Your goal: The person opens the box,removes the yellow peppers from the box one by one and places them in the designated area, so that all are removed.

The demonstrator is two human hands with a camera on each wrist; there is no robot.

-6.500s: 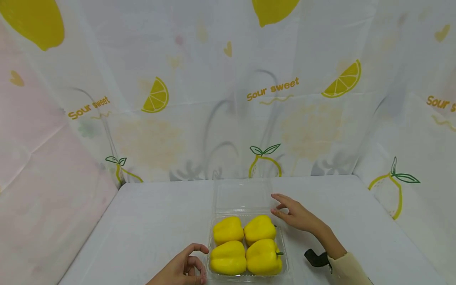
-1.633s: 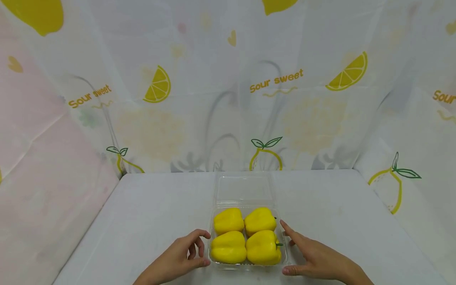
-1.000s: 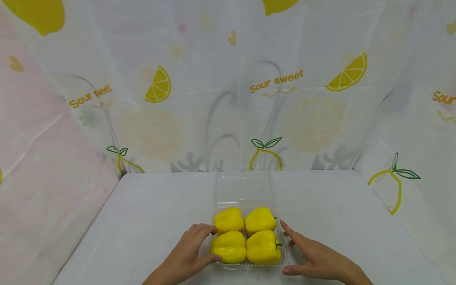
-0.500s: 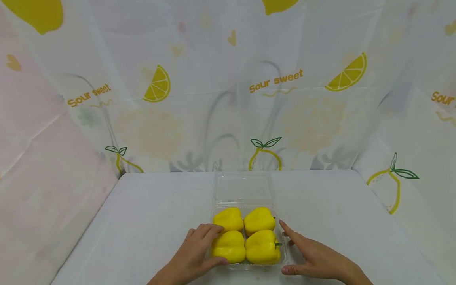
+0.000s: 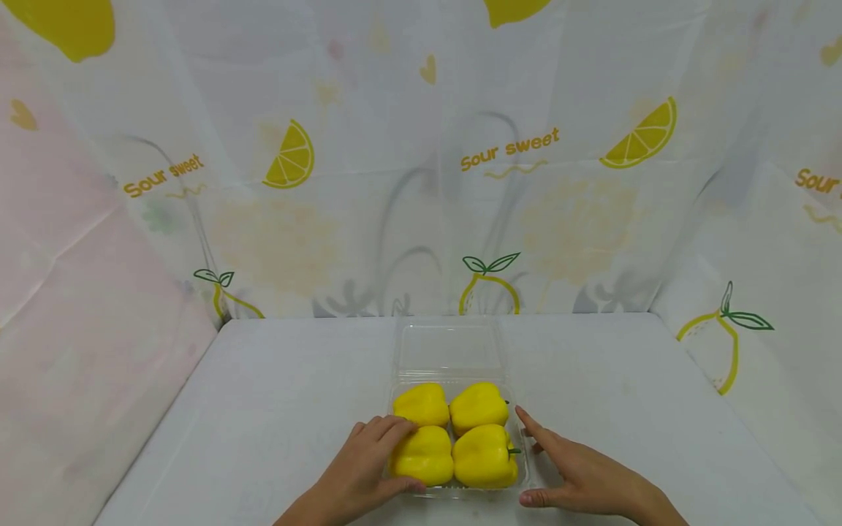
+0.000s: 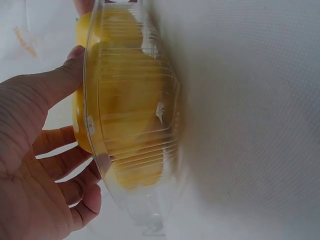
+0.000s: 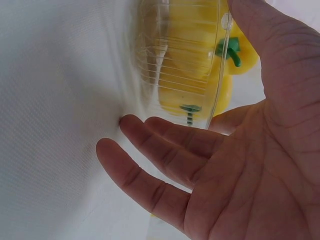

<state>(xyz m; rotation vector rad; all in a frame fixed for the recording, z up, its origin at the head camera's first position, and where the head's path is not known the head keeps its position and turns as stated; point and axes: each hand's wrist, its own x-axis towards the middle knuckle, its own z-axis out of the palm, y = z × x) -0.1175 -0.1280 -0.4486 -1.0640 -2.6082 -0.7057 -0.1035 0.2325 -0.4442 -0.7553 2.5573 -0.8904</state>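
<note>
A clear plastic clamshell box (image 5: 460, 493) holds several yellow bell peppers, its lid (image 5: 450, 347) folded back flat behind it. My left hand (image 5: 362, 464) reaches over the box's left rim and grips the front-left bell pepper (image 5: 424, 456), thumb at its near side and fingers at its far side. In the left wrist view this pepper (image 6: 127, 100) shows through the ribbed wall. My right hand (image 5: 579, 475) lies beside the box's right wall, fingers loosely extended and holding nothing. Nearest it is the front-right bell pepper (image 5: 483, 456), its green stem pointing right.
Two more bell peppers sit in the back row, a left pepper (image 5: 422, 405) and a right pepper (image 5: 480, 407). A white cloth covers the table (image 5: 283, 394). A lemon-printed curtain (image 5: 368, 219) stands behind and on both sides.
My left hand has moved right, from outside the box's left wall onto the front-left bell pepper. My right hand came down from near the lid earlier and has since stayed beside the box.
</note>
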